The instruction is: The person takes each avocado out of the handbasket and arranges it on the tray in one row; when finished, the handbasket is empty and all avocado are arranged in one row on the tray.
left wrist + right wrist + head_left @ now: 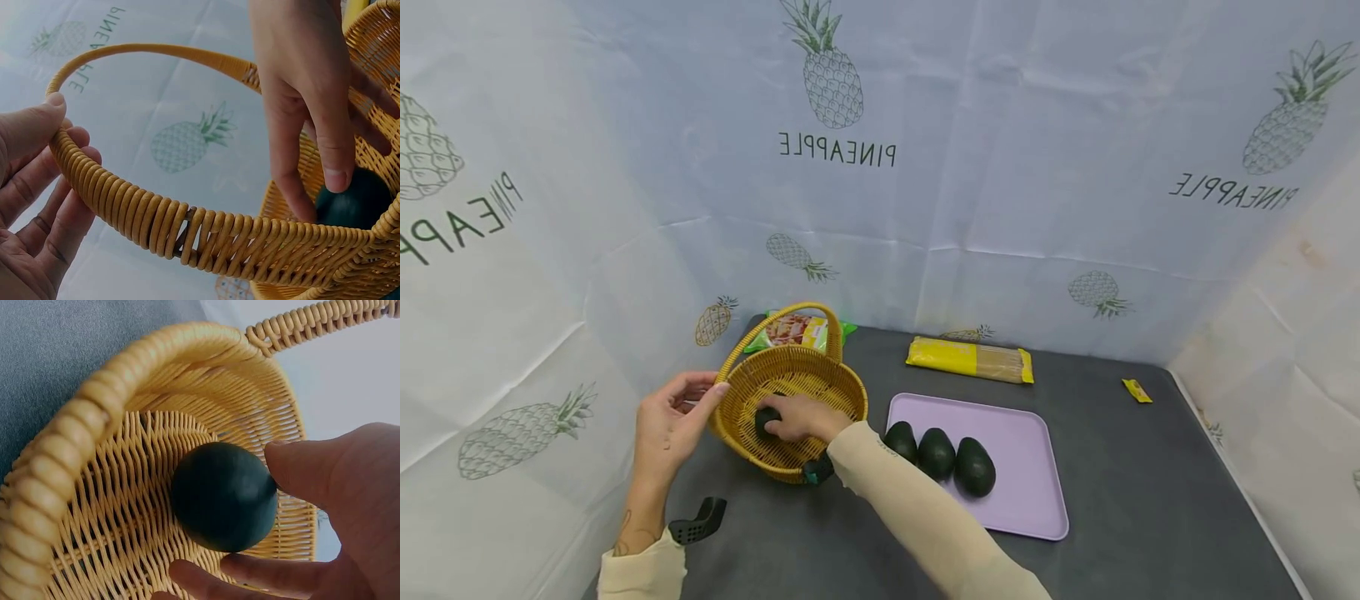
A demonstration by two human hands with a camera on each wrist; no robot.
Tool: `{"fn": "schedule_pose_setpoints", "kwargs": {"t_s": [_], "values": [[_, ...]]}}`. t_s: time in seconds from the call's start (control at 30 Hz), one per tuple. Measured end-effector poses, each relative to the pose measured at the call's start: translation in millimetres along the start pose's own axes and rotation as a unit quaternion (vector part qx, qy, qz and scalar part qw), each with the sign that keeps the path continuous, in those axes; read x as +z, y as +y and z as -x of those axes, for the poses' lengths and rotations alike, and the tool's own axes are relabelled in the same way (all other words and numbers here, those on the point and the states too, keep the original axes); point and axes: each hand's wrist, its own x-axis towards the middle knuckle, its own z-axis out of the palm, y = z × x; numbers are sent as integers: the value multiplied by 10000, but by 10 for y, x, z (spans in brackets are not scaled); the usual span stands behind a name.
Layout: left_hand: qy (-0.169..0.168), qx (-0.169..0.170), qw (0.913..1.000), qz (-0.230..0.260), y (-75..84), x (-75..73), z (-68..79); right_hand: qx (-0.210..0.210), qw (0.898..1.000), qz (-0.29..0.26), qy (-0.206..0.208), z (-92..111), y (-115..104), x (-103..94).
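A yellow-brown wicker basket [842, 379] stands on the dark table. My left hand [666, 421] holds the side of its arched handle [144, 209], thumb in front and fingertips behind. Inside the basket lies a dark green avocado [224, 497]. My right hand [805, 417] reaches into the basket at this avocado. In the right wrist view its thumb touches the avocado's edge, and the other fingers extend loosely beneath it. Several more avocados [975, 467] rest in a row on a lilac tray [1022, 467], partly behind the right sleeve.
Behind the basket lies a green-edged food packet [790, 330]. A yellow pack of noodles or spaghetti [970, 360] lies beyond the tray, and a small yellow sachet [1137, 391] sits at far right. Printed pineapple curtains [970, 208] enclose the table [1142, 483].
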Motion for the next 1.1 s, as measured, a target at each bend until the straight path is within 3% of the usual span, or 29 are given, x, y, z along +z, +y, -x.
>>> {"fn": "schedule_pose_setpoints", "kwargs": {"t_s": [0.17, 0.83, 1.1], "values": [[-16, 0, 10000, 36, 14, -5, 0, -77, 9995, -78, 296, -9, 31, -12], [-8, 16, 10000, -29, 21, -1, 13, -253, 9928, 453, 1081, -103, 106, -8], [-55, 112, 9999, 70, 30, -4, 1, -169, 9929, 213, 1157, -181, 137, 3]]}}
